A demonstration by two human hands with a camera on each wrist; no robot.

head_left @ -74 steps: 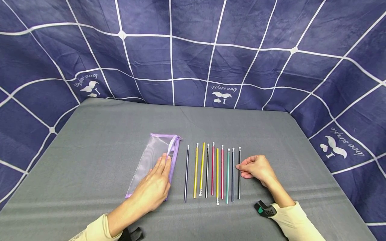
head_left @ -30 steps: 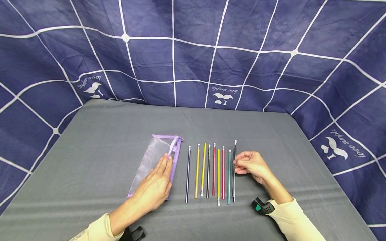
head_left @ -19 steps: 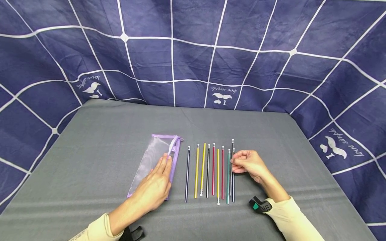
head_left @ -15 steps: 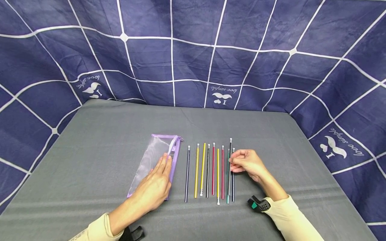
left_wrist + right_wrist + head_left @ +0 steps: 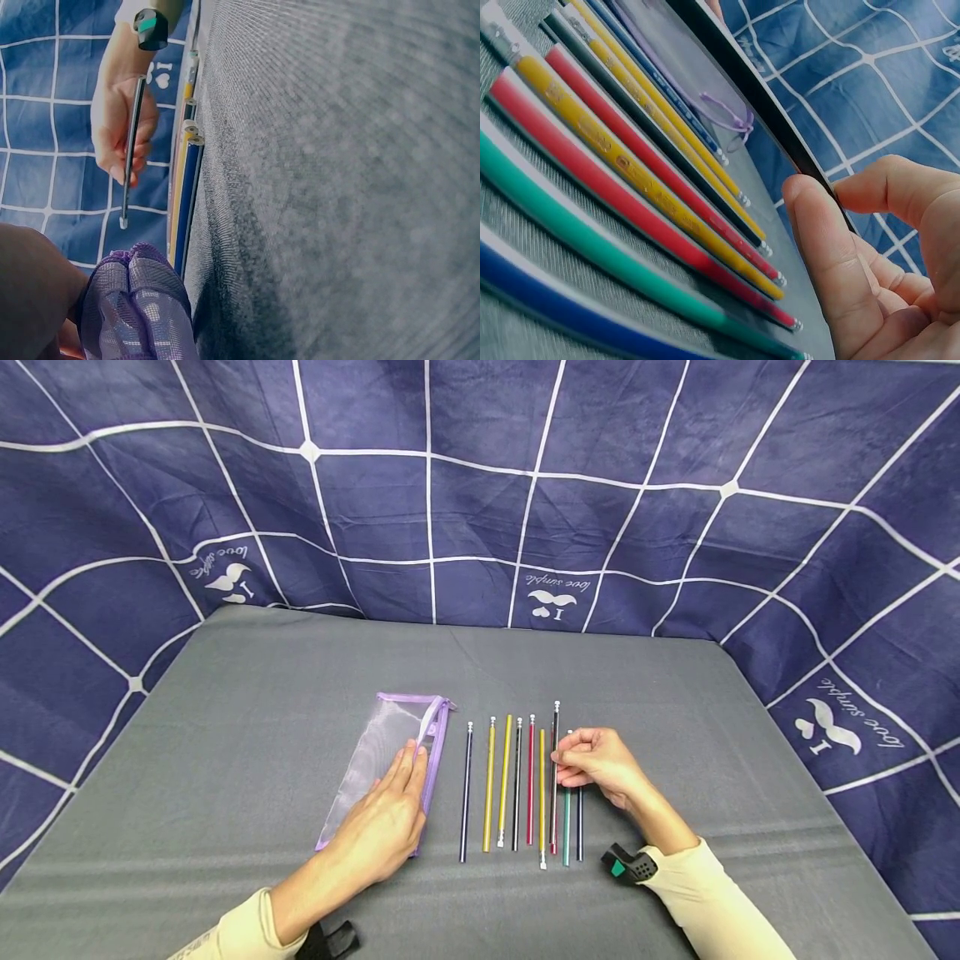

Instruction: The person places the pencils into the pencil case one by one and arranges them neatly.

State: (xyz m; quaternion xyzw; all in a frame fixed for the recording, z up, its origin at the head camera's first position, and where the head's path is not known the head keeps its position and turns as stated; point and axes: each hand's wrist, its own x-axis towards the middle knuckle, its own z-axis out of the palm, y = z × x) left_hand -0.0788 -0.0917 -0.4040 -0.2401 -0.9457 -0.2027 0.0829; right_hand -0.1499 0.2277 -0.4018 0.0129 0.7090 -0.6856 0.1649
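Observation:
In the head view my right hand pinches a black pencil between thumb and fingers, its eraser end pointing away from me. The right wrist view shows this black pencil raised above the others. Beneath it, a red pencil is mostly covered. My left hand lies with straight fingers on a purple-edged mesh pencil case, by its zipper side. In the left wrist view the mesh case bulges up beside that hand; the thumb's position is unclear.
Several pencils lie in a row: a dark blue one nearest the case, then yellow, black and red ones, with a green pencil and a blue pencil at the right. Grey cloth covers the table; a blue checked curtain hangs behind.
My right hand has picked up the black pencil from the row's right end and carried it left, over the blue and green pencils to above a red one. My left hand stays on the case.

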